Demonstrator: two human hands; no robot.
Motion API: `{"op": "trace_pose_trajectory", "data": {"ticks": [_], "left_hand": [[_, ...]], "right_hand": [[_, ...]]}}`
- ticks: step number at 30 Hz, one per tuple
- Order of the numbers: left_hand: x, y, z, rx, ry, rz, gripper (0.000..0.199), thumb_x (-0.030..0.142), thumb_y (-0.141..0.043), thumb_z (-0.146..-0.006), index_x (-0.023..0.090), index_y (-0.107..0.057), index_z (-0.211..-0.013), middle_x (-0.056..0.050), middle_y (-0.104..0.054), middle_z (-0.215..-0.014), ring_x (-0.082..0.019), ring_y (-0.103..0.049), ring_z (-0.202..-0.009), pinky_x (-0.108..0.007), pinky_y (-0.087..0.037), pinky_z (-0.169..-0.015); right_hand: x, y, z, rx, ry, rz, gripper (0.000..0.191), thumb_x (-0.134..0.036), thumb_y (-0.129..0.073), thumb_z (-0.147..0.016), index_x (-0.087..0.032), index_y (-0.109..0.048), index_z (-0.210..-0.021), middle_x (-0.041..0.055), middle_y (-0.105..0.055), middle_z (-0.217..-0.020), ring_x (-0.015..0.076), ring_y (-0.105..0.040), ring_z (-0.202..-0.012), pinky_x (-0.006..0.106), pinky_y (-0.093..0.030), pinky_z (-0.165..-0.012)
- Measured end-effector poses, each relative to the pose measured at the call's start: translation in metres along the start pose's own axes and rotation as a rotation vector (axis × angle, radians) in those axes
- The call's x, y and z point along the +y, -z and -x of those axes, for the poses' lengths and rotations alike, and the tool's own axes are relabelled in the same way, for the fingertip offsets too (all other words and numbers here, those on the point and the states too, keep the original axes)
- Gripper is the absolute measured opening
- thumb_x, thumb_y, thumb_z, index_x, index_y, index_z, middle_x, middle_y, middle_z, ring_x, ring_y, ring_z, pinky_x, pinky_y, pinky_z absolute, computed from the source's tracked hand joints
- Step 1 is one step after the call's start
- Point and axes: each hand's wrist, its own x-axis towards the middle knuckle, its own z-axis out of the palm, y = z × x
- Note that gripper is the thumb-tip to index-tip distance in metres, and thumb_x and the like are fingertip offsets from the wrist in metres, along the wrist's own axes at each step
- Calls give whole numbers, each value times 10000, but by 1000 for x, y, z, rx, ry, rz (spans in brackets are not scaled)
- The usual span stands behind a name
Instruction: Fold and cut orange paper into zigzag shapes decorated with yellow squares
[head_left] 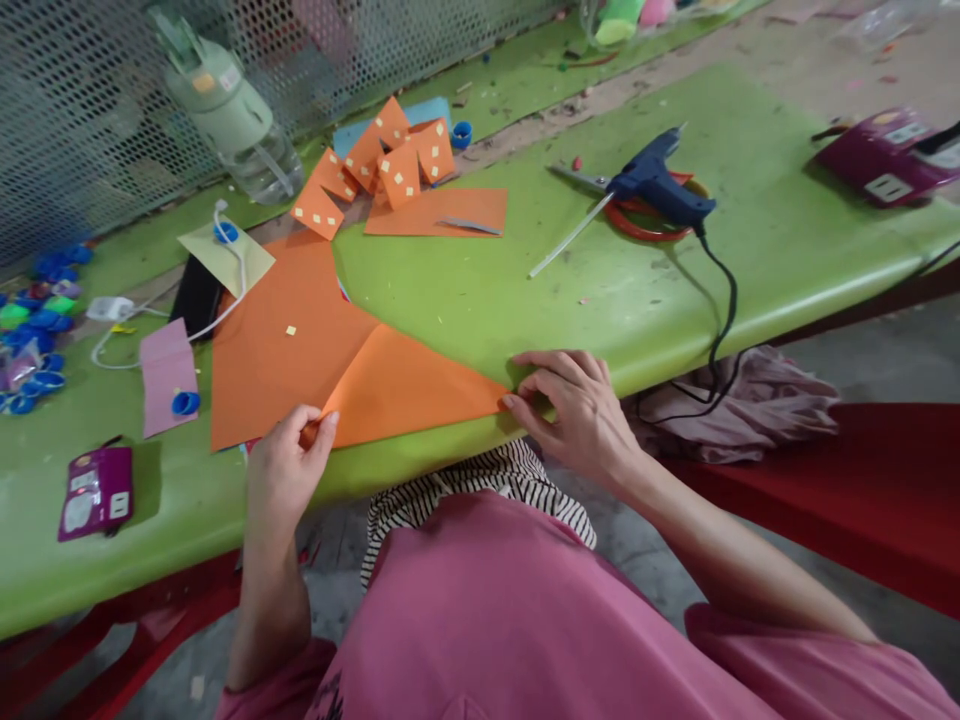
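Observation:
An orange paper sheet (pixel 420 385), creased so that it forms a pointed shape, lies near the table's front edge. My left hand (pixel 289 460) pinches its left corner between thumb and fingers. At the sharp right tip, my right hand (pixel 574 405) grips the paper with thumb and fingertips. Under its left part spreads a larger orange sheet (pixel 277 350), with one small pale yellow square (pixel 291 330) on it. Behind stand folded orange paper pieces (pixel 397 175) dotted with pale squares. Tweezers (pixel 470 227) rest on an orange strip (pixel 405 220).
A blue glue gun (pixel 660 180) with a black cord lies over scissors at the right. Purple power strips (pixel 889 158) sit at both ends. A water bottle (pixel 232 120) stands at the back left. Blue bottle caps (pixel 52 320), pink paper (pixel 166 375) and a white cable (pixel 241 270) lie left.

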Motion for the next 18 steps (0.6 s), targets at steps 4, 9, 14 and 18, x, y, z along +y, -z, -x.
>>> {"op": "trace_pose_trajectory", "data": {"ticks": [4,9,14,18], "left_hand": [[1,0,1,-10,12,-33,253,458,-549,-890,226,-602,-803,7,-634,-695,-150,-576,-666,-242,-351,-641],[3,-1,1,-15,44,-79,241,452,-554,-905,226,-612,-842,-4,-658,-723,-161,-592,-681,-244,-342,-637],[2,-3,0,3,40,-85,249,466,-558,-900,229,-624,-860,-14,-678,-753,-169,-594,-687,-247,-342,-638],[1,-4,0,21,36,-95,259,480,-559,-898,234,-633,-868,-7,-664,-723,-164,-556,-637,-254,-322,-621]], "right_hand": [[0,-1,0,3,-10,-6,170,-308,-616,-936,-214,-586,-797,104,-721,-1121,262,-589,-963,434,-432,-830],[2,-2,0,6,-22,-19,189,-329,-607,-940,-216,-593,-789,102,-722,-1123,260,-589,-952,438,-433,-834],[2,-2,1,-9,-60,-41,183,-327,-613,-928,-220,-606,-780,109,-707,-1163,277,-582,-991,463,-438,-858],[-1,0,0,-28,-89,-57,168,-321,-609,-921,-229,-609,-780,100,-699,-1186,289,-577,-1016,486,-443,-874]]}}
